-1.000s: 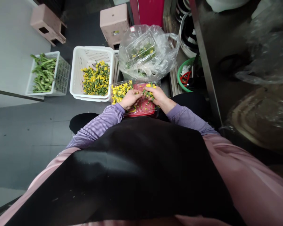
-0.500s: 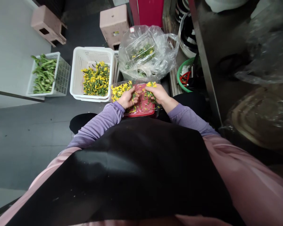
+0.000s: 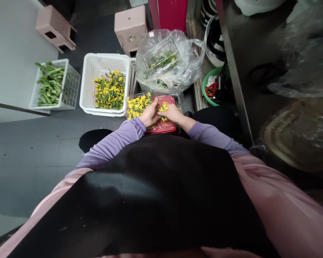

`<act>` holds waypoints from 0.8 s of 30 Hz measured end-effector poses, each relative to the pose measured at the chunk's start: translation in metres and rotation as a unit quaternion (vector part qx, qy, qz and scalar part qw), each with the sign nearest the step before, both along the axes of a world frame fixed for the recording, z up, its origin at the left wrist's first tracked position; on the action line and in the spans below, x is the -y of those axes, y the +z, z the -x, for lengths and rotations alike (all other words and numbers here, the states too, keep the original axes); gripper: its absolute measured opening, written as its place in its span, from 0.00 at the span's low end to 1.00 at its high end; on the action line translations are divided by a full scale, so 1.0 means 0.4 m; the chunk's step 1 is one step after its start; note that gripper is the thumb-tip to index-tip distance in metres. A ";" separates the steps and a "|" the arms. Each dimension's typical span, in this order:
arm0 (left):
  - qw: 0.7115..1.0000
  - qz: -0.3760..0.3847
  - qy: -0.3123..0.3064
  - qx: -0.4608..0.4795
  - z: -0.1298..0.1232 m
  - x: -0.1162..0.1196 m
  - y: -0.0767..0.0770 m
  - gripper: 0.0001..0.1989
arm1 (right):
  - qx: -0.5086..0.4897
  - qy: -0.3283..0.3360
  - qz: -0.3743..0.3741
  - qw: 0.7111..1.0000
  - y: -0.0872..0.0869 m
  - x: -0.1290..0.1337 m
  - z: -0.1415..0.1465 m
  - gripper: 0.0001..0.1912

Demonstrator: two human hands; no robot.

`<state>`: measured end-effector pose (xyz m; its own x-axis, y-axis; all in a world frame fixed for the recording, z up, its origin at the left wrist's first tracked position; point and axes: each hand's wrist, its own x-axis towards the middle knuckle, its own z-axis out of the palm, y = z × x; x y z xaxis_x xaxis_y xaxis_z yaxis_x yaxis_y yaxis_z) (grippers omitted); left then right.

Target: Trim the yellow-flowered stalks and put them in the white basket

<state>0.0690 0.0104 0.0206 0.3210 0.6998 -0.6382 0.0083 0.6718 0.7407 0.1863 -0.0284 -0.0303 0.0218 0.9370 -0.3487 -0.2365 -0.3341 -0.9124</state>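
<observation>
Over a red tray [image 3: 165, 129] in my lap, my two hands meet. My right hand [image 3: 172, 113] is closed around a small bunch of yellow flowers [image 3: 163, 106] with green stems. Curled against it is my left hand [image 3: 150, 113]; its fingertips are partly hidden, and what they grip cannot be made out. Left of the red tray, many loose yellow flowers with green buds [image 3: 137, 104] fill one side of a clear plastic container, partly covered by my left hand. Green and yellow bits lie scattered on the red surface.
Beyond my left hand stands a white basket [image 3: 88, 82] of yellow-flowered greens, then another basket [image 3: 72, 84] of thick green stalks. Ahead lies a clear plastic bag [image 3: 191, 68] with clear boxes. A green basket [image 3: 204, 87] with red-handled tools and a metal table edge [image 3: 237, 82] are to the right.
My hands have come together over the red tray, the right moving leftward with its flower bunch and the left slightly rightward. Baskets and bag stay in place.
</observation>
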 end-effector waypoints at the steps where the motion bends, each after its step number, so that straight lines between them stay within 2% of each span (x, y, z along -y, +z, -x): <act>1: 1.000 0.012 0.009 0.004 -0.001 0.001 0.004 0.20 | -0.007 -0.014 -0.001 1.000 0.000 -0.001 0.001 0.16; 4: 0.999 0.038 0.023 0.012 0.006 -0.007 0.016 0.19 | -0.024 -0.047 0.009 0.999 0.006 0.000 -0.002 0.12; 7: 0.999 0.044 0.015 0.007 0.023 -0.012 0.025 0.15 | -0.037 -0.038 0.043 0.998 0.021 0.001 -0.015 0.08; 11: 0.999 0.028 -0.038 -0.014 0.042 0.005 0.033 0.09 | -0.082 -0.024 0.037 0.996 0.035 0.000 -0.033 0.10; 15: 0.994 -0.027 -0.094 -0.046 0.045 0.024 0.030 0.06 | -0.070 -0.050 0.027 0.996 0.025 0.000 -0.032 0.14; 18: 0.990 -0.068 -0.088 -0.086 0.040 0.029 0.024 0.09 | -0.070 -0.051 0.016 0.996 0.017 0.003 -0.022 0.15; 21: 0.991 -0.067 -0.075 -0.090 0.036 0.029 0.019 0.09 | -0.083 -0.030 0.028 0.996 0.021 0.005 -0.014 0.14; 24: 0.993 -0.063 -0.065 -0.078 0.037 0.025 0.018 0.09 | -0.086 -0.040 0.038 0.995 0.032 0.005 -0.015 0.14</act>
